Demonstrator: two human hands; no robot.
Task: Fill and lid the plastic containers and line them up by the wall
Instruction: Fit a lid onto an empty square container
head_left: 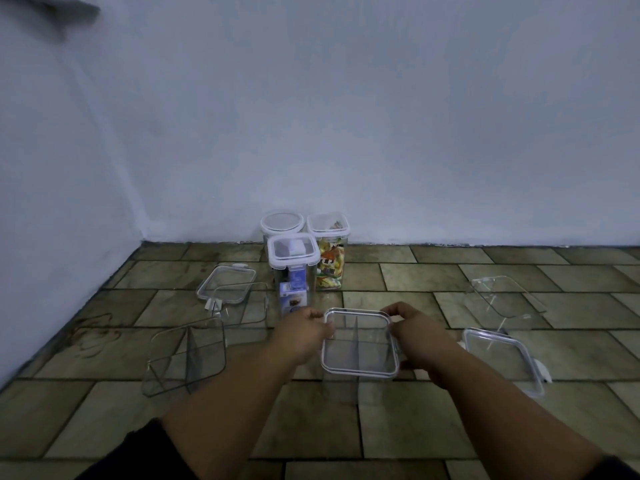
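Left hand (304, 332) and right hand (414, 327) grip opposite edges of a lid (360, 342) atop a container (339, 389); three lidded jars (294, 268) near the wall (381, 133).

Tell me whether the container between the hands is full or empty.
Empty: through the clear container only its divider walls and the floor tiles show.

Dark sleeves (145, 455), bare forearms (221, 410).

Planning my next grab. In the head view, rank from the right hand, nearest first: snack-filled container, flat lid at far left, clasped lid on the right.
1. Clasped lid, just right of the right hand.
2. Snack-filled container, ahead and to its left.
3. Flat lid, far left.
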